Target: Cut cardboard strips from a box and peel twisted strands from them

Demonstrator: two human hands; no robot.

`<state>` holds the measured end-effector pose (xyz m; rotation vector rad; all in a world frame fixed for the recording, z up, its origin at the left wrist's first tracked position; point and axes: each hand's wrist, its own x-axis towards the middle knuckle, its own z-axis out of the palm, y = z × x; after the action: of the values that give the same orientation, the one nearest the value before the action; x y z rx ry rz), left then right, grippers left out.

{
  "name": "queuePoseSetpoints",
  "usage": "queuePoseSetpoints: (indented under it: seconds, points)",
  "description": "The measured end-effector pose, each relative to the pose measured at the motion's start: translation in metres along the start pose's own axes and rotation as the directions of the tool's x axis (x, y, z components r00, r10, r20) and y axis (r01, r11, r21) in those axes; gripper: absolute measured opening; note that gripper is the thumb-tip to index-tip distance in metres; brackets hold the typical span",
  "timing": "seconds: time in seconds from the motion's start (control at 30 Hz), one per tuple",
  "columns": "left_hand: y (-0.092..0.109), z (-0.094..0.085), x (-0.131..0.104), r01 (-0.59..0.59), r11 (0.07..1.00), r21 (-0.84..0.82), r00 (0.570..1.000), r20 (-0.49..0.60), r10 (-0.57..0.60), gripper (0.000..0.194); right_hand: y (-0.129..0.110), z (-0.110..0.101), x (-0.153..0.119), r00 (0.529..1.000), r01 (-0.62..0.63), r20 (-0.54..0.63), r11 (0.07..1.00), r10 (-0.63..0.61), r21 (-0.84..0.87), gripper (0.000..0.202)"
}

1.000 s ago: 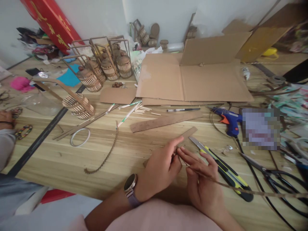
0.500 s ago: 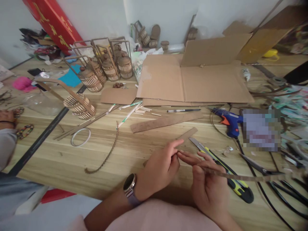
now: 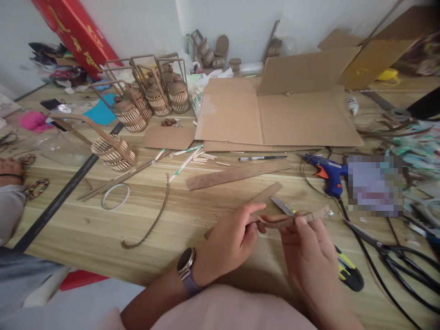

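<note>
A thin brown strip runs between my two hands above the wooden table. My left hand, with a watch on its wrist, pinches the strip's left end, its index finger pointing right. Farther right, my right hand grips the strip between thumb and fingers, and the strip's free end sticks out past them. Partly behind my right hand lies a yellow and black utility knife, its blade showing above the strip. A flat brown piece lies just beyond my left hand.
Cardboard lies behind a wide brown strip. To the right are a blue glue gun and black scissors. Small woven baskets stand back left, near a white ring. Another person's hand rests at far left.
My right hand has moved slightly right and up along the strip. The strip's long end, which stretched right over the scissors, now ends short just past my fingers.
</note>
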<state>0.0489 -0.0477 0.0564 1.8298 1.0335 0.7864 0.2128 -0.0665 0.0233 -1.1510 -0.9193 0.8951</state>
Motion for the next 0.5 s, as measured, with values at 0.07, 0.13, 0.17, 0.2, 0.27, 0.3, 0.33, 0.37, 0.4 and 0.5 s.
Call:
queuePoseSetpoints:
  seconds: [0.07, 0.13, 0.17, 0.2, 0.27, 0.3, 0.33, 0.37, 0.4, 0.5]
  points:
    - [0.002, 0.0, 0.0, 0.007, 1.0, -0.025, 1.0, 0.011, -0.006, 0.042, -0.005, 0.0, 0.006, 0.997, -0.001, -0.071, 0.998, 0.005, 0.055, 0.01]
    - [0.004, -0.001, 0.0, 0.023, 0.998, -0.059, 0.999, 0.026, -0.021, 0.042, -0.011, -0.002, 0.011, 0.982, 0.039, -0.187, 0.996, -0.023, 0.083, 0.012]
    - [0.005, -0.002, 0.0, 0.033, 0.996, -0.084, 0.999, 0.03, -0.031, 0.042, -0.014, -0.004, 0.012, 0.972, 0.065, -0.232, 0.995, -0.046, 0.074, 0.013]
    - [0.006, -0.003, 0.0, 0.043, 0.993, -0.109, 0.999, 0.033, -0.039, 0.041, -0.016, -0.006, 0.013, 0.966, 0.082, -0.248, 0.996, -0.074, 0.024, 0.014]
    - [0.008, -0.004, 0.0, 0.055, 0.987, -0.149, 0.998, 0.034, -0.05, 0.041, -0.02, -0.009, 0.012, 0.977, 0.109, -0.161, 0.974, -0.142, -0.198, 0.013]
    - [0.008, -0.004, 0.0, 0.053, 0.987, -0.153, 0.998, 0.033, -0.049, 0.042, -0.021, -0.009, 0.011, 0.985, 0.137, -0.057, 0.936, -0.164, -0.325, 0.013]
    - [0.009, -0.004, 0.0, 0.046, 0.989, -0.141, 0.999, 0.028, -0.042, 0.043, -0.022, -0.009, 0.009, 0.983, 0.183, 0.066, 0.886, -0.171, -0.426, 0.015]
    - [0.009, -0.003, 0.0, 0.034, 0.992, -0.118, 0.999, 0.024, -0.032, 0.044, -0.024, -0.007, 0.007, 0.968, 0.238, 0.185, 0.844, -0.167, -0.481, 0.018]
    - [0.009, -0.003, -0.001, 0.021, 0.995, -0.092, 0.999, 0.028, -0.018, 0.045, -0.025, -0.005, 0.006, 0.946, 0.288, 0.281, 0.821, -0.163, -0.493, 0.019]
    - [0.011, -0.002, -0.002, -0.025, 0.997, -0.071, 0.995, 0.09, 0.032, 0.047, -0.029, -0.001, 0.005, 0.904, 0.351, 0.391, 0.82, -0.171, -0.453, 0.026]
